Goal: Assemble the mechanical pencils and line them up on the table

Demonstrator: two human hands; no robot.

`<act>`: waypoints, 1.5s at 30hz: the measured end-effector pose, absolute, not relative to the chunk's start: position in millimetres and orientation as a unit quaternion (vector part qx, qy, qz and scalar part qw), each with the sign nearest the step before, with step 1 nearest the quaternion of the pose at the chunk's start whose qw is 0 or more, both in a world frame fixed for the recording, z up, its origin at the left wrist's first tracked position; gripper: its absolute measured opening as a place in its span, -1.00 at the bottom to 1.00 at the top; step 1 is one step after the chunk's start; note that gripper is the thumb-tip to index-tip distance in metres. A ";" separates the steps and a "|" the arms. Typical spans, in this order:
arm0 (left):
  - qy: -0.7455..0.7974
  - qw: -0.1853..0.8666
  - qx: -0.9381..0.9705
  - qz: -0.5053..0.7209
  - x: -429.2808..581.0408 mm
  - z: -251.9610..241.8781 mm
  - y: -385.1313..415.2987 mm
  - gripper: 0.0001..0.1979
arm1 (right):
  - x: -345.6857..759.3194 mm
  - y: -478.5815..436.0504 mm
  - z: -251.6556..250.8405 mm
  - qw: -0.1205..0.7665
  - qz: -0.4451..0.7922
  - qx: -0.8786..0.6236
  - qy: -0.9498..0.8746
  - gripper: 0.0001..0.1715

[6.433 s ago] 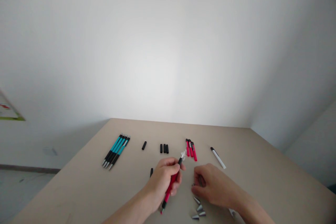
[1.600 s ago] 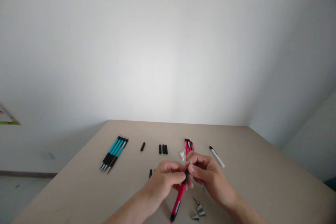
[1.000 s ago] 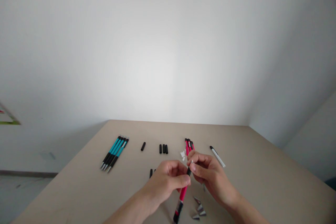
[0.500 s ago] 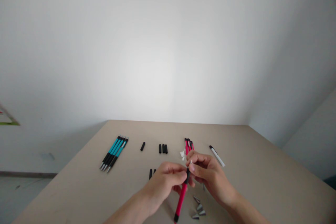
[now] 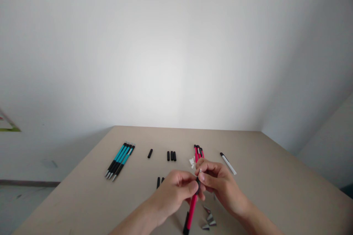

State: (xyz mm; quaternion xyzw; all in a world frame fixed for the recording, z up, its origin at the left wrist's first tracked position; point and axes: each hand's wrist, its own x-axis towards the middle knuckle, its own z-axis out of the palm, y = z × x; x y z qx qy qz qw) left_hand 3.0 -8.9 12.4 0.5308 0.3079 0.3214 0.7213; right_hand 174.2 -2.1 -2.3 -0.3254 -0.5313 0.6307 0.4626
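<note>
A pink pen (image 5: pixel 192 209) with a black grip, black end and black clip is held tilted between my two hands, its tip pointing away from me. My left hand (image 5: pixel 178 191) is closed round the black grip, thumb on top. At the tip, my right hand (image 5: pixel 216 180) pinches with thumb and forefinger; a small shiny metal bit shows just above the fingers. Below the right hand lie several grey metal cone tips (image 5: pixel 210 219) on the table. More black grips (image 5: pixel 158 182) are partly hidden behind my left hand.
Several blue pens (image 5: pixel 120 161) lie side by side at the left of the table (image 5: pixel 132 209). Black grips (image 5: pixel 171 156) and a single one (image 5: pixel 150 153) lie mid-table. Pink barrels (image 5: pixel 196 152), small white pieces (image 5: pixel 192 162) and a white pen (image 5: pixel 228 163) are farther right.
The pink pen has turned about its length, so its black clip now shows on the left side. My left fingers have shifted slightly on the grip; the right hand stays at the tip.
</note>
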 end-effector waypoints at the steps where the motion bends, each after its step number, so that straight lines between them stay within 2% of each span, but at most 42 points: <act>1: 0.313 0.719 0.531 0.321 3.1 12.5 -8.9 -0.64 | 174.4 -2.1 -2.5 0.465 0.628 -0.325 -0.532 -0.70; 18: 0.332 0.721 0.518 0.318 5.1 6.9 -7.3 -0.61 | 174.5 -1.0 -0.8 0.475 0.615 -0.321 -0.541 -0.71; 30: 0.337 0.718 0.517 0.322 6.3 6.8 -7.2 -0.51 | 175.6 0.2 -6.8 0.468 0.606 -0.324 -0.555 -0.72; 45: 0.345 0.715 0.516 0.321 4.9 5.3 -7.7 -0.53 | 173.1 -0.2 -2.3 0.459 0.591 -0.330 -0.576 -0.65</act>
